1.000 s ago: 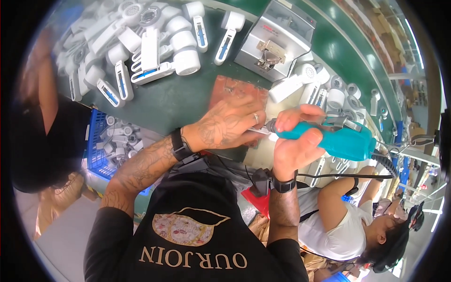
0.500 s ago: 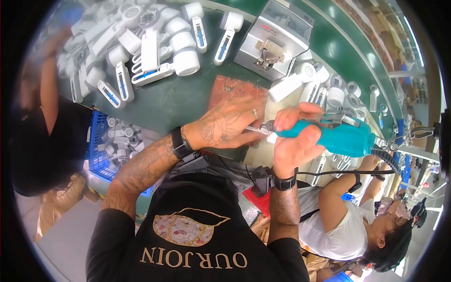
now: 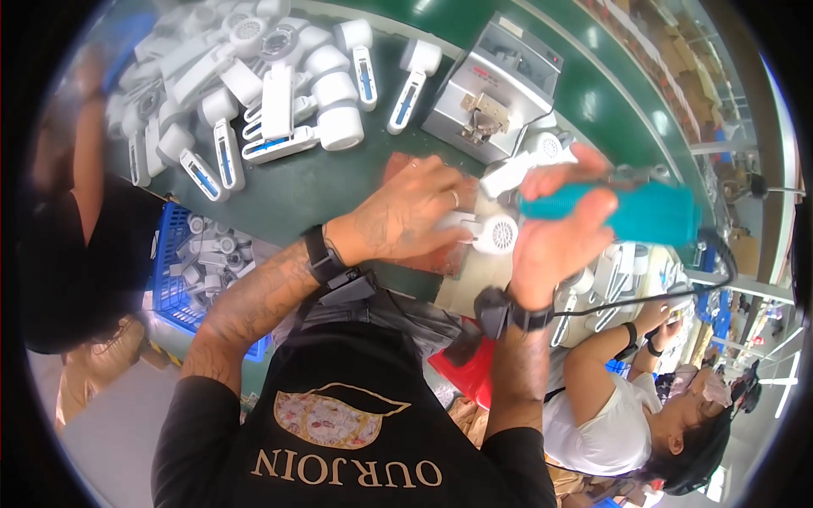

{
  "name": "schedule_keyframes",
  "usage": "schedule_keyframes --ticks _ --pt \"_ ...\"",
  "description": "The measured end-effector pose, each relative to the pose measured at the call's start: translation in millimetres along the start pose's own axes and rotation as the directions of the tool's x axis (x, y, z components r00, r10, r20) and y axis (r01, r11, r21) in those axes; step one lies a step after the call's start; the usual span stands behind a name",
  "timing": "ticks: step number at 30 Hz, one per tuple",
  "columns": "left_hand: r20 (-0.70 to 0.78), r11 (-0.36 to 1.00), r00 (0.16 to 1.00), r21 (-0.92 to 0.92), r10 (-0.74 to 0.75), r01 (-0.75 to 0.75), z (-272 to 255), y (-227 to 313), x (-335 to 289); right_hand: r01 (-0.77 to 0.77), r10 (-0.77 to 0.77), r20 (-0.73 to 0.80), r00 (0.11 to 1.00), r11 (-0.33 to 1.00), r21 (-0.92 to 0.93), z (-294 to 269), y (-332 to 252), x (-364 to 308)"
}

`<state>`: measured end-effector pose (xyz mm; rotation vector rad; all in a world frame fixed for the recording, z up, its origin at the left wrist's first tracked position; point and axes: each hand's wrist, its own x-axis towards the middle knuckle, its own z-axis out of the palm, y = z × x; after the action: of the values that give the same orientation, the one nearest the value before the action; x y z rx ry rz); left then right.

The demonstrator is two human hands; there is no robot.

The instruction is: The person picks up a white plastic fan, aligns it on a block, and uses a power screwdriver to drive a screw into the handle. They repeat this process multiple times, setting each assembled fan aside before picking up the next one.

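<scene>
Right hand [image 3: 563, 233] has lifted the teal power screwdriver [image 3: 627, 212] it grips higher than a moment ago, off the small white fan part [image 3: 494, 231]. Left hand [image 3: 415, 216] stays closed on that part, just above the green surface [image 3: 313, 190].

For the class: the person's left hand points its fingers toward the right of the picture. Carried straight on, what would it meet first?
Probably the small white fan part that the left hand already touches; just beyond is the right hand with the teal power screwdriver. Depth is uncertain.
</scene>
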<state>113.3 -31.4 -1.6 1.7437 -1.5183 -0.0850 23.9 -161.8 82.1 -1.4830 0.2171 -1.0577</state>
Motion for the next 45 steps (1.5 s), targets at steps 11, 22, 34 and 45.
schedule_keyframes --ticks 11,22,34,45 --pt "-0.053 0.999 0.997 0.025 0.05 -0.049 0 -1 -14 0.067 -0.049 0.105 0.993 0.983 -0.169 37 69 61" --pt "-0.091 0.999 0.996 0.05 0.019 -0.015 4 -1 -11 -0.054 0.058 0.081 0.995 0.997 -0.061 -2 24 -4" --pt "-0.08 0.999 0.997 0.035 -0.014 0.017 6 0 -12 -0.06 0.067 0.071 0.995 0.994 -0.095 -15 23 -21" --pt "-0.08 1.0 0.997 0.025 -0.005 0.007 4 0 -10 -0.093 0.095 0.069 0.993 0.995 -0.03 -14 28 -21"
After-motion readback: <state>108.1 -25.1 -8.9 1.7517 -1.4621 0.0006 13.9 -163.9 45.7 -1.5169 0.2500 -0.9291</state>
